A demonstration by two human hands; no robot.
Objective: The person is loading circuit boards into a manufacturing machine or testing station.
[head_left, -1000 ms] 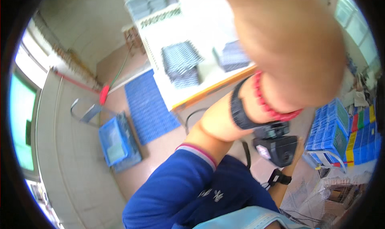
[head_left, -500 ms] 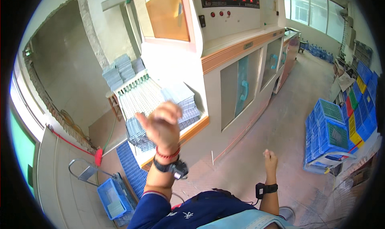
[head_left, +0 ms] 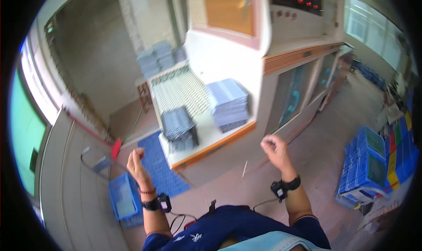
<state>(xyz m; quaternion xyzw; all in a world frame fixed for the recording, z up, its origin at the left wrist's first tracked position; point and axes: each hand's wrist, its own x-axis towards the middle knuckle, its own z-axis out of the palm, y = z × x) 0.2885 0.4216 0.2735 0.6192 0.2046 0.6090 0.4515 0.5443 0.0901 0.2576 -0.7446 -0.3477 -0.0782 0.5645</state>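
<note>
In the head view, both hands are raised apart at the near side of the counter (head_left: pixel 215 145), with nothing visible in either. The left hand (head_left: pixel 139 168), left of the lower centre, is seen edge-on with its fingers close together; the right hand (head_left: pixel 277 152), right of centre, is loosely curled over the floor. Whether thumb and fingertips meet on either, I cannot tell.

The dark stack (head_left: pixel 179 123) sits at the counter's near left corner, mid-frame, closest to the left hand but apart from it. The pale stack (head_left: pixel 229 99) stands to its right, with the ribbed bed (head_left: pixel 180 90) behind. A blue mat (head_left: pixel 162 163) lies below and left, and a blue crate (head_left: pixel 132 220) is at lower left.

Handling either stack well would, I judge, call for a palm on each opposite side, fingers under the lowest layer, and edges squared before lifting. The dark stack looks uneven, so its layers could slide; keeping it level and close to the body should help.
</note>
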